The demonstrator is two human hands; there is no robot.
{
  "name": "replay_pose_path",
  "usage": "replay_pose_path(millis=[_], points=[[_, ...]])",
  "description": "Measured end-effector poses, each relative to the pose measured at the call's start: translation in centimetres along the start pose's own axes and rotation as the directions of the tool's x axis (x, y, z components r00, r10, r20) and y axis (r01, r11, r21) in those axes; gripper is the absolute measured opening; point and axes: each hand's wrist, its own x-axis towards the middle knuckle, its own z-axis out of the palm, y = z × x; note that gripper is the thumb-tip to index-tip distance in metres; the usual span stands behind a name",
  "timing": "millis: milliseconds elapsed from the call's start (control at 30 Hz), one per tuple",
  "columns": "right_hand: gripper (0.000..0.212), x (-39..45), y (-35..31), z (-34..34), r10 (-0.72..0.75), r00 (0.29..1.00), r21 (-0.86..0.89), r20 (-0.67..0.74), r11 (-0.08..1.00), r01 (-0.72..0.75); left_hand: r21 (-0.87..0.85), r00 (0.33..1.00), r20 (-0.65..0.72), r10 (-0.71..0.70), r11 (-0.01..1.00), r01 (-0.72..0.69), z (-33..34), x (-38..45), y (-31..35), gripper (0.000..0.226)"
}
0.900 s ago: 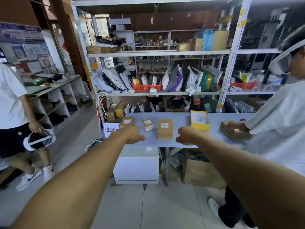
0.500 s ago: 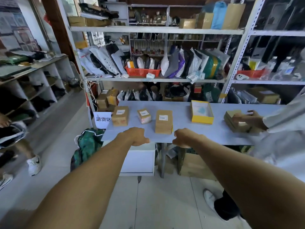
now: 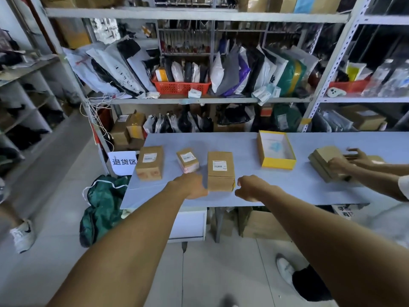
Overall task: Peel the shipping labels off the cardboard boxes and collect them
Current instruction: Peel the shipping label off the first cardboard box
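We count three cardboard boxes with shipping labels on the pale blue table (image 3: 243, 142), set in a row near its front left part. The left box (image 3: 150, 163) is brown, with a white label (image 3: 149, 157) on its top face and faint red marks on its front. The small middle box (image 3: 187, 160) lies slightly turned and carries one white barcoded label (image 3: 188, 156) on top, with a pinkish strip along its front edge. The tall box (image 3: 220, 170) stands nearest us; its white label (image 3: 219, 165) sits on the top face, flat and fully attached. That makes three labels, one per box, none lifted as far as we can see.

Our left hand (image 3: 193, 186) is over the table's front edge, just left of the tall box, fingers curled under and holding nothing. Our right hand (image 3: 249, 187) is just right of the same box, fingers loosely curled, also holding nothing. We cannot tell whether either hand touches the box.

One open yellow box (image 3: 276, 150) with a white interior stands to the right. Further right, another person's two hands (image 3: 345, 163) rest on a stack of flat cardboard boxes (image 3: 323, 161).
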Motion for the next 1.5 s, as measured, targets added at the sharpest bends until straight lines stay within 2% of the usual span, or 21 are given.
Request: replay_pose_path(millis=[167, 300, 500, 700, 833, 1200, 1367, 1500], points=[[0.041, 6.6, 2.2, 0.6, 0.019, 0.999, 0.073, 0.046, 0.997, -0.022, 0.015, 0.999, 0.047, -0.024, 1.000, 0.023, -0.3, 6.3, -0.1, 0.063], [0.036, 11.7, 3.3, 0.6, 0.037, 0.999, 0.123, 0.020, 0.992, -0.039, -0.056, 0.999, 0.037, 0.015, 0.998, -0.013, -0.8, 11.0, 1.1, 0.064], [0.033, 18.5, 1.9, 0.5, -0.007, 0.998, 0.092, 0.058, 0.996, 0.001, -0.153, 0.998, 0.065, 0.001, 0.988, 0.009, -0.2, 17.8, 0.4, 0.075], [0.029, 25.3, 1.6, -0.2, 0.031, 0.995, 0.094, 0.090, 0.995, -0.040, -0.155, 0.998, 0.066, -0.006, 0.988, 0.016, -0.4, 24.2, -2.3, 0.065], [0.029, 28.1, 1.4, 0.1, 0.076, 0.995, 0.089, 0.064, 0.993, -0.081, -0.170, 0.997, 0.077, -0.003, 0.985, 0.016, 0.1, 27.0, -3.8, 0.065], [0.030, 33.6, 1.9, 2.0, 0.066, 0.996, 0.152, 0.059, 0.986, -0.074, -0.248, 0.992, 0.122, -0.015, 0.968, 0.045, 2.1, 33.2, -5.1, 0.088], [0.026, 34.4, 3.2, 4.7, 0.076, 0.992, 0.317, -0.103, 0.948, -0.040, -0.469, 0.996, 0.092, -0.002, 0.882, 0.045, 5.3, 34.2, -4.8, 0.100], [0.021, 34.3, 4.2, 7.0, 0.092, 0.954, 0.469, -0.285, 0.881, 0.055, -0.699, 0.998, 0.027, -0.057, 0.712, 0.060, 8.0, 34.1, -4.9, 0.094]])
